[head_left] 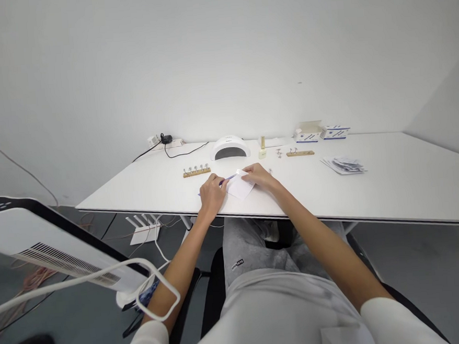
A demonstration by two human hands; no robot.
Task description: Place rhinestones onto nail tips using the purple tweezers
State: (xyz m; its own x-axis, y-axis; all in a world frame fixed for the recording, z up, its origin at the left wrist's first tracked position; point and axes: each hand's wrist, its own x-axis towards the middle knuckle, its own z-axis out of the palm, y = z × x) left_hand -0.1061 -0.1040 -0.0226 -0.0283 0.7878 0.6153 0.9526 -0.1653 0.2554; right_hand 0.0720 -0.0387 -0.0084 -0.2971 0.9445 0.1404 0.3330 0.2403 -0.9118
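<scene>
Near the table's front edge, my left hand (212, 194) is closed around a thin blue-purple stick-like tool (230, 177), with one end pointing right toward a small white paper piece (240, 188). My right hand (258, 175) pinches the upper right part of this paper between thumb and fingers. The paper looks like a flat packet or sheet, and its top end is shiny. I cannot make out exactly what kind of tool it is. Behind my left hand stands a wooden strip (196, 172) bearing several small metallic-looking holders.
On the white table (391, 181) are a nail lamp (229, 143), a nail polish bottle (262, 152), another wooden strip (300, 153), small loose pieces (279, 153), a stack of white packets (345, 165) and boxes (335, 132). A white appliance (61, 241) stands left.
</scene>
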